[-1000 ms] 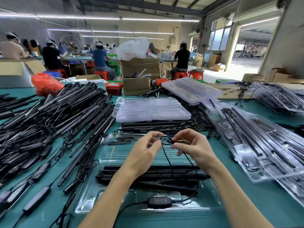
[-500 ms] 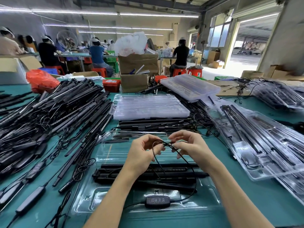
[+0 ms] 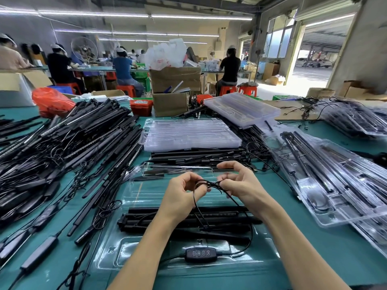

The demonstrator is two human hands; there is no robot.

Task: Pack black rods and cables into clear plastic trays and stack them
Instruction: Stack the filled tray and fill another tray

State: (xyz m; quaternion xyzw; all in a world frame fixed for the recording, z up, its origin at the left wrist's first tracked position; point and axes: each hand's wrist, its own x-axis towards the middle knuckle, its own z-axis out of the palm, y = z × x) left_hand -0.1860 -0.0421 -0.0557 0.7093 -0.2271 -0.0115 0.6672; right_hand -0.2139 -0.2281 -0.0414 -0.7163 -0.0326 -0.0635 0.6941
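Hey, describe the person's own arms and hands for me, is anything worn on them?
Both forearms are bare to the bottom edge of the picture: no sleeves show. The left hand and right hand wear no gloves, and no watch, ring or wristband is visible. Fingernails look short and unpainted.

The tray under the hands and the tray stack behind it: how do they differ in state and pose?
The tray under the hands lies single and open, with black rods and a controller in it; the tray stack holds many trays and looks empty. The tray lies on the table; the stack rests on loose rods. Both are clear plastic.
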